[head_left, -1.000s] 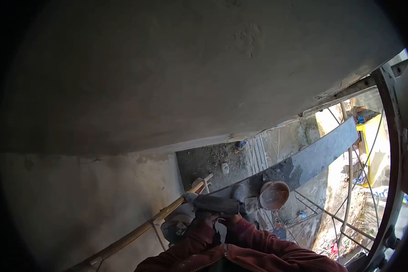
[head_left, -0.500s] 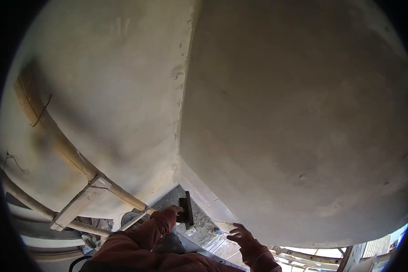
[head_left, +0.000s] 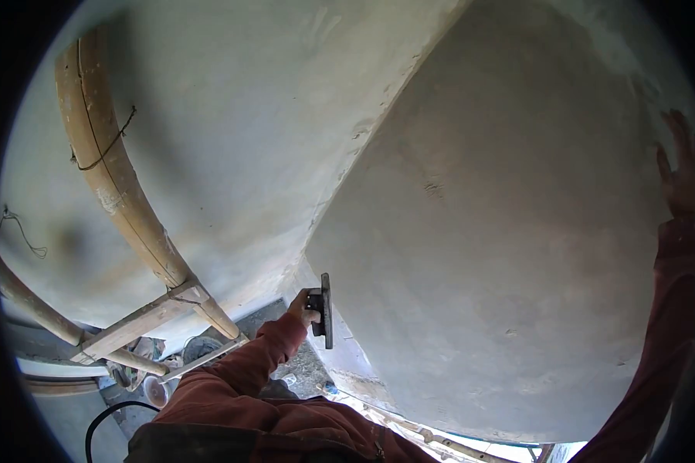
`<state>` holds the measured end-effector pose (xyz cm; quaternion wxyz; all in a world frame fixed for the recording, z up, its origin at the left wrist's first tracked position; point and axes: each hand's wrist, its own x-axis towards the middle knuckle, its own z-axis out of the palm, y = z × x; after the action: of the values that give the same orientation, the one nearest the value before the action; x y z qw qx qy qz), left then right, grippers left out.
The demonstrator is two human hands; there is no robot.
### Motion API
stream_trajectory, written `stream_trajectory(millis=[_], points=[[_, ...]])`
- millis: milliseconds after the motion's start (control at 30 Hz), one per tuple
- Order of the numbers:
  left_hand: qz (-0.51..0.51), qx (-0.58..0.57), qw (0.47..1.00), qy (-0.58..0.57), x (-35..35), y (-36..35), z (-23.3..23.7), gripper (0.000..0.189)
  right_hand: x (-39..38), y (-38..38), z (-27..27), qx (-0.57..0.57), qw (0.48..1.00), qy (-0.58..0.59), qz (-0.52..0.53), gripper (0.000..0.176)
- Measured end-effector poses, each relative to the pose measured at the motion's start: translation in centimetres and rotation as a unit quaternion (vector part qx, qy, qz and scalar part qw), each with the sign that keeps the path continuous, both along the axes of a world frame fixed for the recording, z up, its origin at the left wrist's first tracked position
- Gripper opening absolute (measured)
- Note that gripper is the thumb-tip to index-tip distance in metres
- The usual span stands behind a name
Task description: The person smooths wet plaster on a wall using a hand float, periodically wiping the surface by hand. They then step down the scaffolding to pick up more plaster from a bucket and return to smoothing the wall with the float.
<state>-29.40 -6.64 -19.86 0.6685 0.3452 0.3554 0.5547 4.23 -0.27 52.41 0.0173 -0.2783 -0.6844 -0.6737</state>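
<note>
My left hand (head_left: 304, 310), in a red sleeve, is wrapped round the handle of a dark plastering float (head_left: 327, 312). The float stands on edge, its long face turned toward the grey plastered wall (head_left: 471, 255) and overlapping that wall's lower left part in this view. Far to the right, with the arm stretched up, my right hand (head_left: 682, 168) has its fingers spread at the wall's right side and holds nothing. A rough corner line (head_left: 355, 137) parts this wall from the paler plastered wall (head_left: 232, 100) on the left.
A bamboo ladder (head_left: 123, 185) with a flat wooden rung (head_left: 135, 328) leans at the left. Below it are a bucket (head_left: 156, 391) and a black cable (head_left: 93, 432). Poles (head_left: 440, 441) show at the bottom edge, with rubble-strewn floor (head_left: 305, 363) under my arm.
My right hand has moved from low near the middle up to the far right. My left hand has raised the float slightly. The view has tilted, so the corner line now slants.
</note>
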Motion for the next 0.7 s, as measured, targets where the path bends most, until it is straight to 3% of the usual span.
stream_trajectory(millis=[100,167,333,400,433,533,600,667,700], points=[[0.011,-0.003,1.000,-0.027,-0.3,2.9,1.4,0.048,1.4,3.9,4.4,0.027,0.998,0.043,0.029,0.044],[0.011,0.124,0.989,-0.082,-0.1,5.8,-0.4,0.042,2.7,5.5,4.8,0.034,0.999,0.016,0.010,0.046],[0.125,0.082,0.985,-0.081,-0.5,8.9,3.1,0.041,2.7,7.5,0.1,0.065,0.998,-0.011,-0.025,0.048],[0.172,0.100,0.979,-0.042,-0.5,10.7,2.7,0.042,3.1,8.2,0.7,-0.059,0.991,0.105,0.049,0.051],[0.160,0.103,0.982,-0.015,-0.9,11.6,2.9,0.041,2.6,8.0,-0.1,-0.066,0.991,0.104,0.045,0.051],[0.151,0.124,0.967,0.165,-1.6,15.4,3.9,0.046,-1.2,6.5,-1.9,-0.001,0.999,0.038,0.026,0.066],[0.166,0.139,0.966,0.145,-1.1,18.5,5.8,0.048,-3.0,6.0,-2.6,0.047,0.999,-0.010,0.021,0.079],[0.181,0.156,0.963,0.127,-0.4,22.0,7.6,0.050,-2.7,6.1,-2.6,0.042,0.999,0.012,0.018,0.081],[0.234,0.206,0.921,0.233,-0.1,23.9,8.3,0.050,-2.5,6.2,-2.6,0.037,0.999,0.038,0.014,0.083]])
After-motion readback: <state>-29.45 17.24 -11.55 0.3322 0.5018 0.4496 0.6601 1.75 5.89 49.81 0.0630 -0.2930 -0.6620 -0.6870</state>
